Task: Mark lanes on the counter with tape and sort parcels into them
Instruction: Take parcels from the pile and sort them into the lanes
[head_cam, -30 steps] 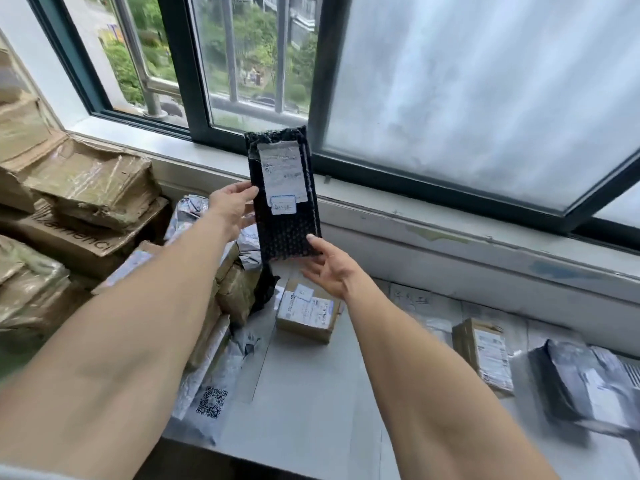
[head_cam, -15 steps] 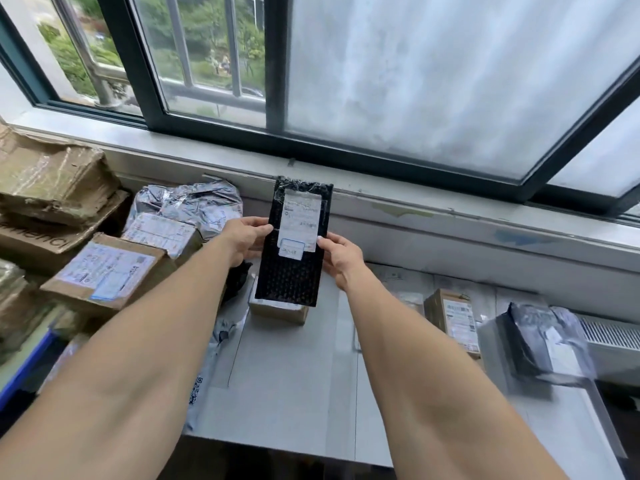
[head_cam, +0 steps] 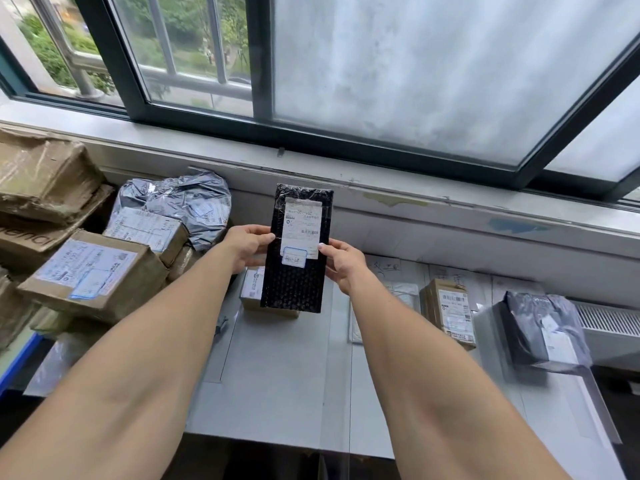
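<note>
Above the grey table (head_cam: 277, 382), the left hand (head_cam: 247, 249) and right hand (head_cam: 344, 266) held a black bubble-wrapped parcel (head_cam: 294, 282) upright, label toward the camera, fingers (head_cam: 265, 238) clamped on its long edges. Behind it, a small cardboard box (head_cam: 251, 289) rested on the table.

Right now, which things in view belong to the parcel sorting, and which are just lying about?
Part of the job:
- black parcel, gripped by left hand and right hand
- counter, with small box, brown box and grey bag on it
- stacked boxes at left, probably waiting

Just lying about:
- window
- sill
- white grille
</note>
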Tool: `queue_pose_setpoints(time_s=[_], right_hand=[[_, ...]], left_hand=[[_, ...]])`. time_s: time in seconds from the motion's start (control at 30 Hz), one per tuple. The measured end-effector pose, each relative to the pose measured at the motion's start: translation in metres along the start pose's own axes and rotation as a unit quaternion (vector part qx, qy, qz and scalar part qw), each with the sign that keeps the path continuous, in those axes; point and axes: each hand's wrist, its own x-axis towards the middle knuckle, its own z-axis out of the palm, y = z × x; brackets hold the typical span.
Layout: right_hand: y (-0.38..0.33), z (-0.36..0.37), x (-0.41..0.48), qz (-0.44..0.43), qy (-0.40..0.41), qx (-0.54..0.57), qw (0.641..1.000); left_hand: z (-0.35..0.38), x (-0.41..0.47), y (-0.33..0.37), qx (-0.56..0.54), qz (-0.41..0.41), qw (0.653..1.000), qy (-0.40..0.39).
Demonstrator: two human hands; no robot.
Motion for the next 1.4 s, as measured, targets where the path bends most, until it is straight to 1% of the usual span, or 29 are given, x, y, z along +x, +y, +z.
queue_pose_setpoints(time_s=[0.2, 0.33, 0.47, 0.63, 0.8, 1.0, 1.17, 1.3, 1.4], right_hand=[[0.003, -0.007, 0.004, -0.001, 0.001, -0.006, 1.0], [0.011, -0.011, 0.006, 0.001, 0.0, -0.012, 1.0], [0.024, -0.02, 0.006, 0.02, 0.006, -0.012, 1.0], [0.031, -0.029, 0.006, 0.021, 0.008, -0.011, 1.0], [0.034, -0.046, 0.006, 0.026, 0.023, -0.013, 0.999], [0.044, -0.091, 0.01, 0.045, 0.054, -0.015, 0.997], [0.058, -0.147, 0.009, 0.058, 0.087, -0.023, 0.994], [0.07, -0.189, 0.021, 0.048, 0.151, -0.069, 0.985], [0.075, -0.218, 0.033, 0.051, 0.189, -0.121, 0.973]], left_hand=[[0.007, 0.005, -0.007, 0.017, -0.001, 1.0, 0.012], [0.009, 0.009, -0.013, 0.054, -0.002, 0.998, 0.021], [0.012, 0.011, -0.025, 0.088, -0.019, 0.996, 0.019], [0.016, 0.015, -0.033, 0.099, -0.029, 0.994, 0.029], [0.031, 0.012, -0.042, 0.112, -0.048, 0.993, 0.005], [0.073, 0.005, -0.059, 0.123, -0.06, 0.991, -0.017], [0.125, -0.001, -0.086, 0.128, -0.079, 0.988, -0.032], [0.164, -0.001, -0.103, 0.145, -0.095, 0.983, -0.053], [0.194, 0.002, -0.118, 0.168, -0.103, 0.979, -0.049]])
